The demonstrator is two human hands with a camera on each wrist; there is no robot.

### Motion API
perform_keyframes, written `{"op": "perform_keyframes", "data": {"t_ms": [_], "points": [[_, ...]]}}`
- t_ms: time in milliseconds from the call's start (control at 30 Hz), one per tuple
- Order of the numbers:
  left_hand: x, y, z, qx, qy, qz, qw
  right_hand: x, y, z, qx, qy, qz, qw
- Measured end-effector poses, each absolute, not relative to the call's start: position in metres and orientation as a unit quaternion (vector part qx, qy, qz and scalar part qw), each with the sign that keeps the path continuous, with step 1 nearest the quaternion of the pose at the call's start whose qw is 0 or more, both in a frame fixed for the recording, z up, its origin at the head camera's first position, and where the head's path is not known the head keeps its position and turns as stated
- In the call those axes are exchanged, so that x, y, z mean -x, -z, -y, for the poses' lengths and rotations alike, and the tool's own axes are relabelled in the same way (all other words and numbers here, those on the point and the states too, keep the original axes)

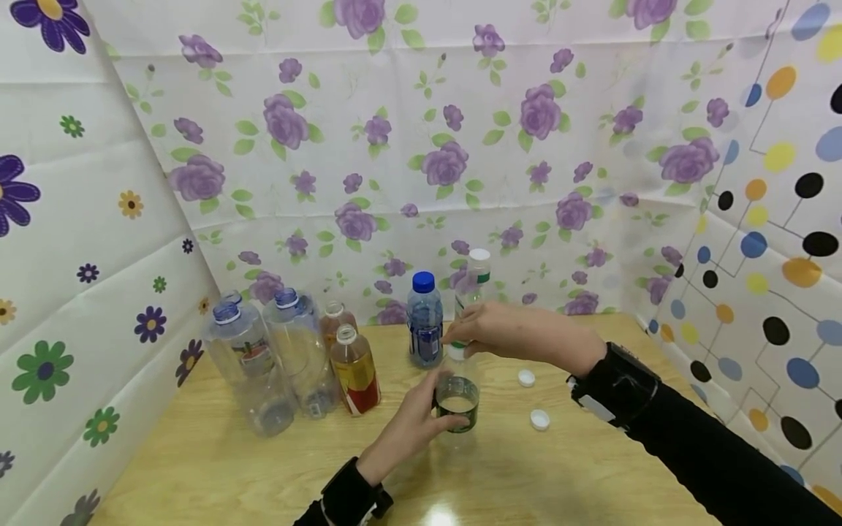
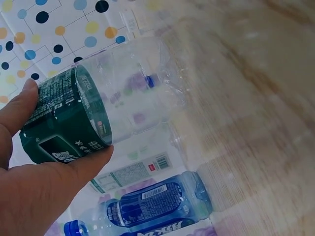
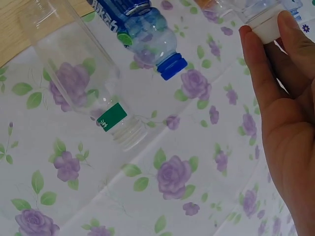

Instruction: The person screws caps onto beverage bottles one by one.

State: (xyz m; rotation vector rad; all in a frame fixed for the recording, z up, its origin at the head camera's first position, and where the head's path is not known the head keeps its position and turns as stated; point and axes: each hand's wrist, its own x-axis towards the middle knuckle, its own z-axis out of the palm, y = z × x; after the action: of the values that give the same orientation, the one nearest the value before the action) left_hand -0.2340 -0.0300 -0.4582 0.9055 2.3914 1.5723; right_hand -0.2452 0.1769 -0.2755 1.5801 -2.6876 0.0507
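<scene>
My left hand (image 1: 417,418) grips a clear plastic bottle (image 1: 458,402) round its dark green label, and the bottle stands on the table. In the left wrist view, thumb and fingers lie on either side of that label (image 2: 59,120). At the bottle's mouth my right hand (image 1: 506,332) pinches a white cap (image 3: 266,23) between thumb and fingertips. How far the cap sits on the neck cannot be told. Just behind stand a blue-capped bottle (image 1: 425,321) and a tall clear bottle (image 3: 74,69) with a green neck band, partly hidden by my right hand in the head view.
Two loose white caps, a farther cap (image 1: 526,378) and a nearer cap (image 1: 539,419), lie right of the held bottle. Uncapped large clear bottles (image 1: 246,358) and smaller bottles with reddish labels (image 1: 355,369) stand at the left. Flowered cloth (image 1: 408,146) hangs behind the table (image 1: 217,475).
</scene>
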Motion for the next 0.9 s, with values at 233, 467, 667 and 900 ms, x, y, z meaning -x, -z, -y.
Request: {"op": "perform_keyframes", "data": {"t_ms": [233, 467, 667, 900], "points": [[0.236, 0.459, 0.031, -0.307, -0.514, -0.799, 0.049, 0.246, 0.280, -0.177, -0.506, -0.014, 0.862, 0.031], [0.235, 0.461, 0.030, -0.307, -0.510, -0.801, 0.055, 0.245, 0.297, -0.187, -0.500, -0.031, 0.860, 0.092], [0.236, 0.460, 0.029, -0.292, -0.517, -0.802, 0.055, 0.238, 0.319, -0.201, -0.424, -0.069, 0.897, 0.105], [0.238, 0.458, 0.028, -0.276, -0.503, -0.817, 0.052, 0.237, 0.371, -0.219, -0.360, -0.112, 0.921, 0.096]]}}
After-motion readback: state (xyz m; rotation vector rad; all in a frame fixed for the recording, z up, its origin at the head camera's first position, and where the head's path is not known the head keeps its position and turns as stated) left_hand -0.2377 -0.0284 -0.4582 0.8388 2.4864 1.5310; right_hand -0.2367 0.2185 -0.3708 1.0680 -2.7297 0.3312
